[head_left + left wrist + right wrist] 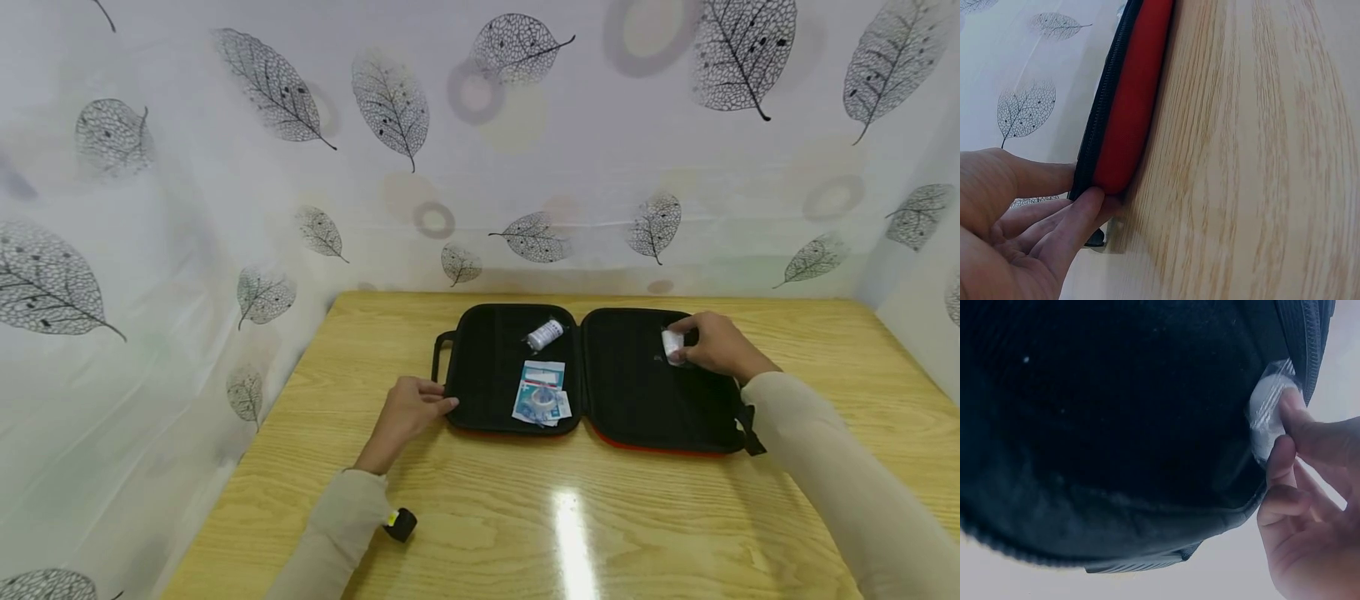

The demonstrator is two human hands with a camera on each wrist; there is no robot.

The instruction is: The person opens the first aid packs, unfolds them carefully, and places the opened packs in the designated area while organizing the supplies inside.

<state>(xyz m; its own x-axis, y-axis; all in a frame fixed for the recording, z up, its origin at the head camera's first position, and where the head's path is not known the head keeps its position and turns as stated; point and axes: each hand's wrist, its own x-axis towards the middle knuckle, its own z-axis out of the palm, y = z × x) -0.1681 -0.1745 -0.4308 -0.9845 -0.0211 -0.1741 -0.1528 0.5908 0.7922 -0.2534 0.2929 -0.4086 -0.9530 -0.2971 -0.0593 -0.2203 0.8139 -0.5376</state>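
Note:
A zip-up case (637, 408), black inside and red outside, lies spread flat on the table. My left hand (408, 410) grips its near left corner, with the thumb at the zipper rim and fingers against the red side (1132, 106). Over the case's right half, my right hand (718, 343) pinches a white bandage roll (1267, 409) in clear wrapping between thumb and fingers. Part of that roll is hidden by the fingertips. The left half holds another wrapped bandage roll (545, 334) and, below it, several flat blue-and-white packets (531, 392) with a clear-wrapped ring-shaped item on top.
The wooden table (480, 517) extends in front of the case and to both sides. A black handle (437, 358) sticks out on the case's left, and a black strap (752, 437) on its right. Leaf-patterned sheeting (600, 167) hangs behind and at the sides.

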